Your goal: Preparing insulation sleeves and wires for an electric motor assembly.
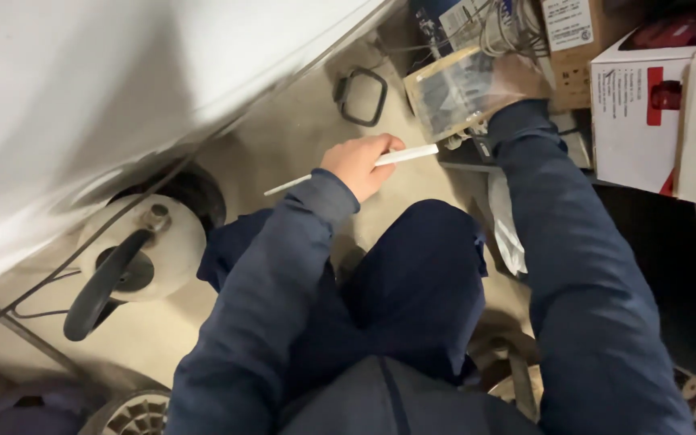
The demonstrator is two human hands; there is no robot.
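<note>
Nearest the camera, the person's dark blue trousers (412, 274) show a raised knee at centre frame, with both dark blue jacket sleeves reaching forward from the lower edge.

Left hand (360, 165): fingers curled shut around a thin white stick (356, 169), gripped near its middle. The stick lies nearly level, one end pointing down-left over the concrete floor (300, 137), the other end pointing right and ending just beside the clear plastic bag (449, 93).

Right hand (517, 76): extended further out, closed on the right side of the clear plastic bag, with the fingers seen through the plastic. The bag holds small parts too blurred to identify. It sits above the floor, in front of a tangle of wires (501, 28).

To the left on the floor stands a round pale disc with a black curved handle (106, 278) across it and a dark cable running past. A white curved panel (122, 89) fills the upper left.

Further out, a black rectangular loop (362, 97) lies on the floor. At the far right stand a white cardboard box with red print (638, 121) and a brown carton (577, 48) behind it.
</note>
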